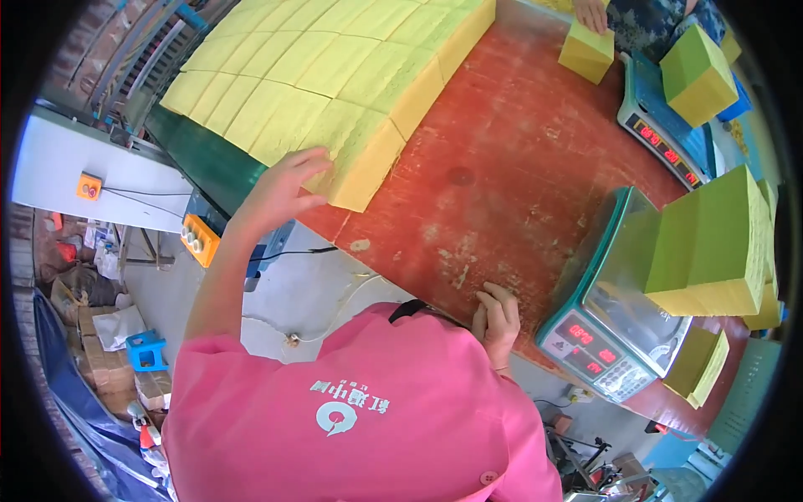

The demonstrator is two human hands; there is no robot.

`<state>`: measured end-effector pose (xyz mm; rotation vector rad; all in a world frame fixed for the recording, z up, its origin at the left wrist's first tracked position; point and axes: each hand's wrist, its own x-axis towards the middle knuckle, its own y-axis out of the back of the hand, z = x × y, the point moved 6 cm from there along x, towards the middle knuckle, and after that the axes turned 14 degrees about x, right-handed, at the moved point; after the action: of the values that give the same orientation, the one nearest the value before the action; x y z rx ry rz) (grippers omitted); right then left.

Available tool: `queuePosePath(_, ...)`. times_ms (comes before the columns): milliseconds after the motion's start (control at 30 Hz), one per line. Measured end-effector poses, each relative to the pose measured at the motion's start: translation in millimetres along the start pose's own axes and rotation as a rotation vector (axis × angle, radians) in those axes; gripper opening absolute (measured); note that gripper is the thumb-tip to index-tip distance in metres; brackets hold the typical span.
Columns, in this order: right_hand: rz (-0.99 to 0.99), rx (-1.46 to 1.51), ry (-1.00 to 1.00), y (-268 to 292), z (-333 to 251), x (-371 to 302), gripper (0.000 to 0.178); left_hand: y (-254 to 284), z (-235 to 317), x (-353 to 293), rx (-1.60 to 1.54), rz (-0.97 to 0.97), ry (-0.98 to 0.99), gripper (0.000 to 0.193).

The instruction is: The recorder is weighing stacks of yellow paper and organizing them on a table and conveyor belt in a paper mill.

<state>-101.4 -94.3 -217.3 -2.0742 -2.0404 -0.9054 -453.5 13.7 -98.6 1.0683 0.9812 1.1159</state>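
Rows of yellow paper stacks (351, 75) are packed side by side at the far left of the red table. At their near corner is my left hand (288, 188), its thumb and fingers apart and its fingertips against the end paper stack (360, 159). Whether it grips that stack is not plain. My right hand (498, 318) rests on the near edge of the red table (485, 209), fingers loosely bent, with nothing seen in it. To its right stands a green-rimmed digital scale (611, 318) with a lit red display.
Tall yellow paper stacks (711, 243) stand at the right beside the scale; a smaller stack (698, 368) lies nearer. Farther back, a blue scale (665, 125) bears another block (698, 75). A co-worker's hand (590, 15) touches a yellow block (587, 52). Orange switch boxes (199, 240) are left.
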Motion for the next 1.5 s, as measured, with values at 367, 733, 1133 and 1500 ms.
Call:
queuePosePath(367,-0.014,0.012,-0.017,-2.0,-6.1,-0.9,0.024,-3.3,-5.8,-10.2,0.162,0.016,-0.044,0.058)
queuePosePath(733,-0.008,0.021,-0.007,-0.9,-3.5,-6.7,0.022,26.1,-138.6,-23.9,0.5,0.259,0.15,0.051)
queuePosePath(1133,0.002,0.007,-0.023,-1.9,-7.7,-2.3,0.022,17.7,-116.9,-4.7,0.569,0.179,-0.246,0.043)
queuePosePath(1500,0.019,0.027,-0.06,-1.3,-8.4,-3.9,0.02,15.8,-117.8,-8.3,0.653,0.255,-0.24,0.017)
